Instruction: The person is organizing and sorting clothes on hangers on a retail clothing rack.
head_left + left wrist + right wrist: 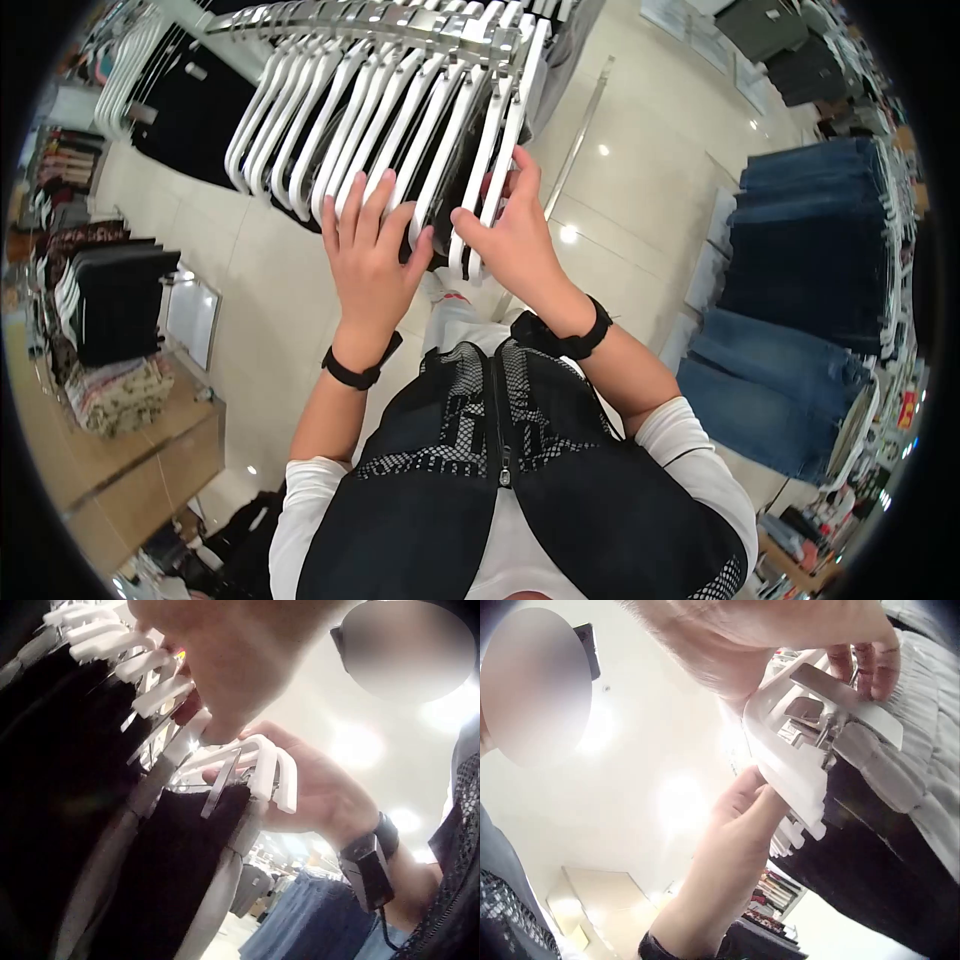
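White hangers [345, 140] hang in a close row from a metal rail, with dark garments clipped below. My left hand [372, 262] lies over the near ends of several hangers, fingers extended and spread, the thumb beside a hanger end at the right. My right hand [522, 245] holds the two end hangers [487, 190], thumb on their left side and fingers round the right. In the left wrist view, dark trousers [176, 862] with a light waistband hang below these hangers. A metal clip [847, 705] shows near my right fingers in the right wrist view.
The metal rail [400, 28] runs above the hangers. To the right, jeans [800, 240] hang on another rack. A wooden display table [150, 470] and a rack of dark clothes [120, 300] stand at left. Glossy floor tiles [640, 180] lie between the racks.
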{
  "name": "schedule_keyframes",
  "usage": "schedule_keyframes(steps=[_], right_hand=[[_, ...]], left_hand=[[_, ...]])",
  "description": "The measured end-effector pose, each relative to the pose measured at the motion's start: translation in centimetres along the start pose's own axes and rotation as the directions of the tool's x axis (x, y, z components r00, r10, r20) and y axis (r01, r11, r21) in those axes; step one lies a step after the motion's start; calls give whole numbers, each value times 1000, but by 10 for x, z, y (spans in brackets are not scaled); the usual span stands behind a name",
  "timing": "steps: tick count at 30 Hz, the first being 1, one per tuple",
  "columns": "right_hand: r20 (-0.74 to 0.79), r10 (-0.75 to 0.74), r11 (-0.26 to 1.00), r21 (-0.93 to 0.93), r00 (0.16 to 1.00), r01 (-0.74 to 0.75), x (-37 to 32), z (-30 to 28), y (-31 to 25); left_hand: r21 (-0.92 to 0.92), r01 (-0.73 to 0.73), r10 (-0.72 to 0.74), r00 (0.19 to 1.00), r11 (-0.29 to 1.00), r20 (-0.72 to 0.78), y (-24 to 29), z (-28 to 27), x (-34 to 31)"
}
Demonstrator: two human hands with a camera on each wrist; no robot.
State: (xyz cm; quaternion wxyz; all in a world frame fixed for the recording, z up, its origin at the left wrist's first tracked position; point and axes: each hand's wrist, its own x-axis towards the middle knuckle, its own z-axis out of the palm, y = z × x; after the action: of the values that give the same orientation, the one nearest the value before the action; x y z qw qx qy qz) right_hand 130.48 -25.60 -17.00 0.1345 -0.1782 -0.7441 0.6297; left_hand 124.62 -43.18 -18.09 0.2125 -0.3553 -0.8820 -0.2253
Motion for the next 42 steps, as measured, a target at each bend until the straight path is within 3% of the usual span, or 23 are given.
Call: schedule_keyframes(steps=[3, 6, 11, 14, 19, 23, 26, 31, 33, 35, 37, 38, 40, 41, 42], right_hand=[[73, 28, 986, 159, 997, -40, 3, 1, 0], [130, 56, 987, 145, 990, -75, 7, -3, -8], [211, -18, 987, 160, 977, -16, 11, -13, 10], [211, 74, 962, 244, 975, -125, 12, -39, 7], [-13, 185, 978, 98, 983, -183, 33, -79, 39], [-42, 238, 965, 125, 970, -231, 43, -102, 55], [26, 265, 954, 141, 964, -266, 57, -119, 61], [263, 241, 961, 68, 934, -267, 95, -154, 82], [326, 200, 972, 53, 924, -229, 114, -173, 88], [371, 152, 982, 50, 916, -183, 128, -196, 91], [389, 25, 993, -113, 921, 21, 143, -221, 90], [402, -42, 975, -185, 915, 126, 151, -234, 90], [434, -77, 966, -192, 898, 175, 169, -258, 96], [448, -84, 961, -200, 890, 191, 175, -270, 100], [457, -66, 961, -210, 887, 180, 178, -279, 102]], left_hand=[[-2, 46, -46, 996, 999, -75, 5, -6, -3], [-57, 69, -74, 994, 996, -85, 7, -12, -7], [-153, 83, -95, 993, 985, -76, -2, -8, -12], [-195, 68, -90, 990, 979, -108, -12, 2, -19], [-139, 36, -61, 983, 990, -174, -17, 30, -26], [-96, 40, -59, 978, 995, -201, -22, 38, -29], [-85, 49, -66, 974, 995, -214, -21, 40, -26], [-66, 139, -148, 972, 988, -182, -6, 27, -17], [-80, 215, -225, 961, 973, -159, 6, 17, -12], [-119, 396, -410, 904, 910, -122, 31, 10, -1], [-121, 525, -538, 834, 842, -122, 59, 8, 10], [-75, 546, -550, 815, 834, -183, 74, 11, 15], [13, 589, -561, 776, 808, -289, 102, 21, 20], [6, 604, -575, 762, 797, -296, 114, 27, 20], [117, 617, -569, 771, 778, -285, 126, 32, 22]])
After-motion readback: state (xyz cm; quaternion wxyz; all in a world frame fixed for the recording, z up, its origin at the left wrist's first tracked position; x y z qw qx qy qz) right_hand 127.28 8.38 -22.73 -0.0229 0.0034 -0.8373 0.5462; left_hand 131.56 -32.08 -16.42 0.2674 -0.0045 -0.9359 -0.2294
